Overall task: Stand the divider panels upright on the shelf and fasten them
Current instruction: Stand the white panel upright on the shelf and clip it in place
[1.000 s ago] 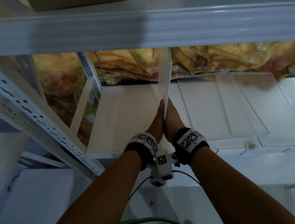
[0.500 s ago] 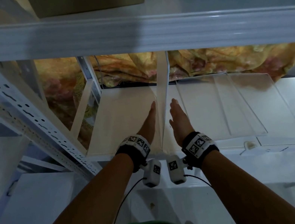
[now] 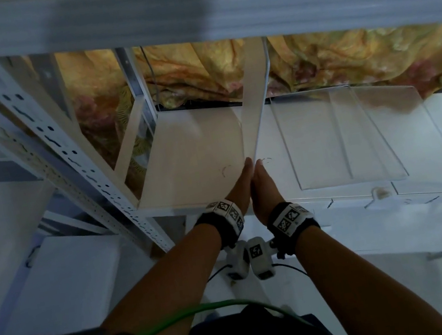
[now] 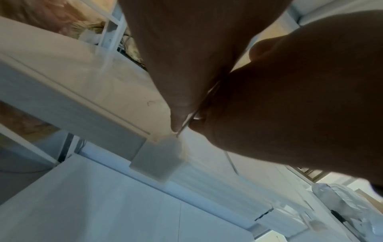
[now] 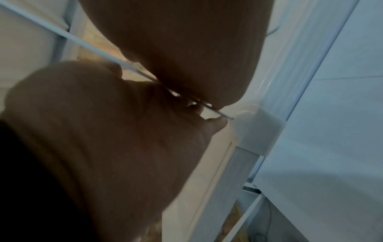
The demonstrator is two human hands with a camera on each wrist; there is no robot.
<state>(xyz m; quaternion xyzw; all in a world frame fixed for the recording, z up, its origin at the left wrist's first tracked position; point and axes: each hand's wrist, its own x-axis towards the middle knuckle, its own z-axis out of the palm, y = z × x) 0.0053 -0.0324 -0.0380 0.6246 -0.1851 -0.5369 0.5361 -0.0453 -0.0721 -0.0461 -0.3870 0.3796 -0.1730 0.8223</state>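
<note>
Upright clear acrylic divider panel (image 3: 255, 108) stands on edge on the white metal shelf board (image 3: 188, 155), running from the front lip back toward 12 o'clock, top end tucked under the white upper shelf beam (image 3: 185, 8). Left hand (image 3: 239, 186) and right hand (image 3: 265, 189) sandwich the panel's near lower edge, palms facing, fingers straight and together, flat against either face; the wrist views show the thin panel edge (image 4: 187, 122) pinched between the two palms. A white plastic clip block (image 4: 157, 162) sits on the shelf's front lip right below the panel's corner, also seen from the right wrist (image 5: 258, 132); cannot tell if the panel is seated in it. At 2 o'clock of the hands, more flat clear acrylic sheets (image 3: 339, 140) lie overlapped on the shelf, near edges close to the front lip, just beside the upright panel's base. Another small white clip (image 3: 380, 192) sits on the front rail at 3 o'clock. At 10 o'clock, a white perforated steel upright post (image 3: 41, 145) slants across, and a white diagonal brace (image 3: 131, 135) closes the shelf's left end. Yellow-orange floral patterned cloth (image 3: 342, 57) hangs behind the shelf at 12 to 1 o'clock. Open board space lies left of the panel, between it and the brace; overhead room is capped by the beam. Black wristbands with white square marker tags (image 3: 288, 219) on both wrists; codes only, no readable text. Green cable (image 3: 209, 308) crosses at 6 o'clock. Faint curved scuff marks (image 3: 226, 169) on the board near the fingertips.
</note>
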